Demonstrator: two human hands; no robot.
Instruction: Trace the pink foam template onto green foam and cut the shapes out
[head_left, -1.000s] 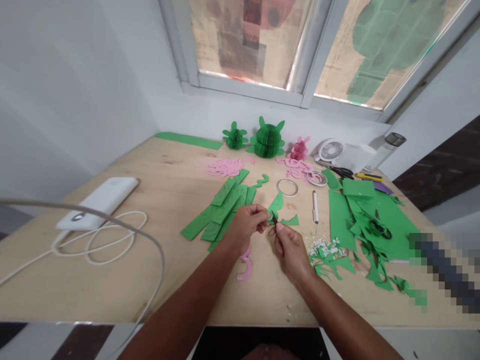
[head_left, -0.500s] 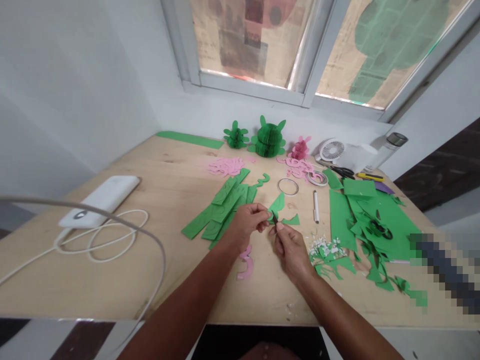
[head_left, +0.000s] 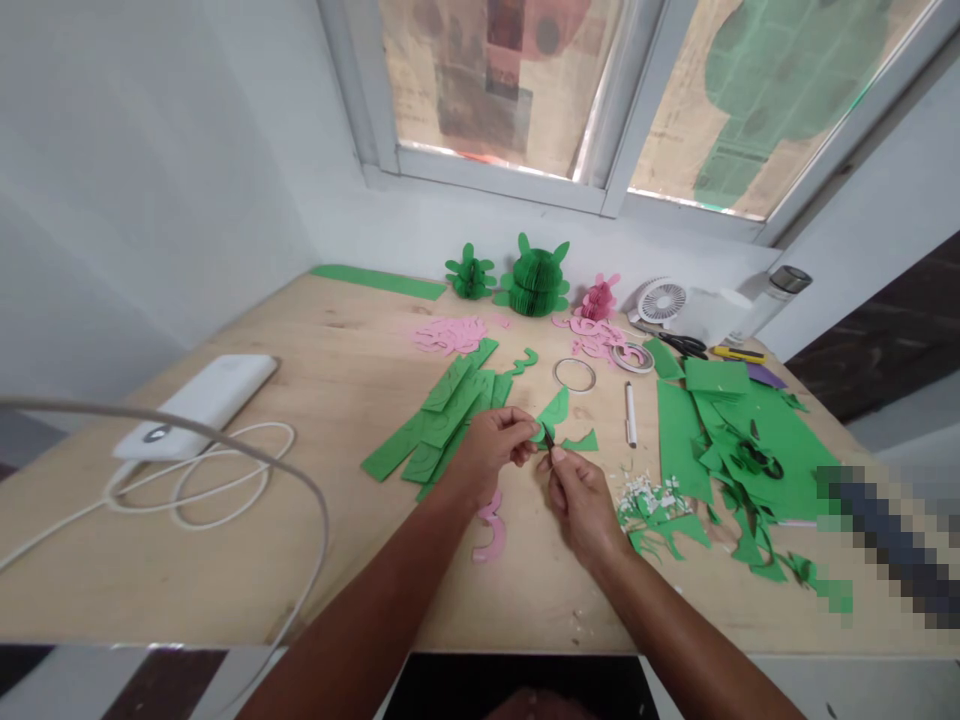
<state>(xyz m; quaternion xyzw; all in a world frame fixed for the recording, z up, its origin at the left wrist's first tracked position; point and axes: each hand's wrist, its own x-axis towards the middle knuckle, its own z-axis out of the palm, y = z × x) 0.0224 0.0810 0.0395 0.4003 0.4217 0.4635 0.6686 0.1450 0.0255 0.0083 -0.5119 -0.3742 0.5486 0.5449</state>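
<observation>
My left hand (head_left: 501, 440) pinches a small piece of green paper (head_left: 553, 408) at the middle of the table. Close on its right, my right hand (head_left: 577, 490) is closed around a small dark tool, seemingly scissors (head_left: 550, 439), whose tip meets the paper. Its handles are mostly hidden by my fingers. Green strips with drawn curves (head_left: 450, 415) lie beside my left hand, and a wavy green cutout (head_left: 526, 361) lies beyond it. A pink curved cutout (head_left: 491, 540) sits below my left wrist. One green scrap (head_left: 583, 440) rests just past my right hand.
White and green snippets (head_left: 652, 500) and green sheets (head_left: 795, 450) lie to the right, with a white pen (head_left: 631, 415) and a tape ring (head_left: 575, 375) nearer the middle. Paper figures (head_left: 535, 282) and a fan (head_left: 661, 300) stand at the back. A power bank (head_left: 202, 405) with cable is left.
The view has shifted very slightly. Both hands keep nearly the same place and hold, with the dark tool still against the green paper.
</observation>
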